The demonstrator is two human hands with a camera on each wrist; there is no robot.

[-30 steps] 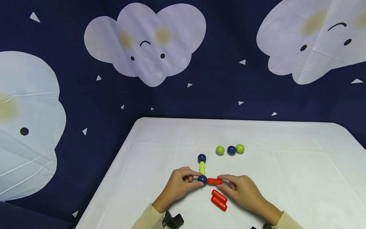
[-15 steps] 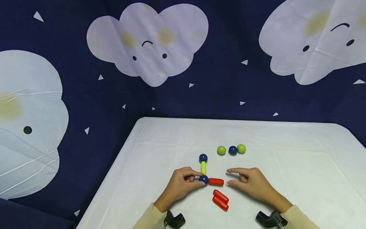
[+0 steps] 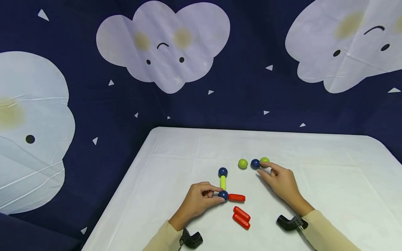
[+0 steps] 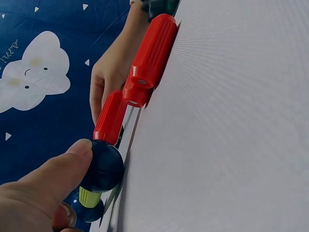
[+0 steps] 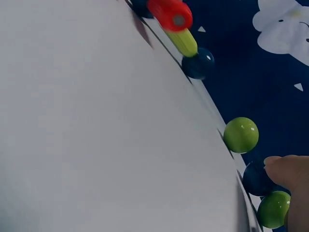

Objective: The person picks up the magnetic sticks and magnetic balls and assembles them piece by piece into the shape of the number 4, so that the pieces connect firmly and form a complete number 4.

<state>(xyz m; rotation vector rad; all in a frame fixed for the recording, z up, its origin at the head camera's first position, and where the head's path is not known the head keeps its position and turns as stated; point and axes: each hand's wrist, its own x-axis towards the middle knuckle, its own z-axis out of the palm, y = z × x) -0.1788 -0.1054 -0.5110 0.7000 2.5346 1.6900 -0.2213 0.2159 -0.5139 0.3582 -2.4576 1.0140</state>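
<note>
My left hand [image 3: 198, 198] pinches a dark blue ball [image 3: 223, 196] between thumb and index finger. From that ball a yellow-green rod [image 3: 223, 182] runs away to a second blue ball [image 3: 223, 172], and a red rod [image 3: 237, 198] points right. In the left wrist view, the thumb presses on the held blue ball [image 4: 102, 166] beside the end of the red rod [image 4: 110, 117]. My right hand [image 3: 280, 181] reaches over the table, thumb and index fingertips right at a loose blue ball [image 3: 255, 164]. Its index finger partly hides a green ball [image 3: 265, 160]; the gap between fingertips shows.
Another green ball [image 3: 243, 164] lies left of the loose blue one. Two red rods [image 3: 241, 218] lie side by side on the white table [image 3: 329, 181], in front of the joined pieces. Behind the table hangs a dark blue cloth [image 3: 238, 104] with clouds.
My right hand has let go of the red rod, drawn back right, then moved away to the loose balls. The red rod stays joined to the blue ball that the left hand keeps holding.
</note>
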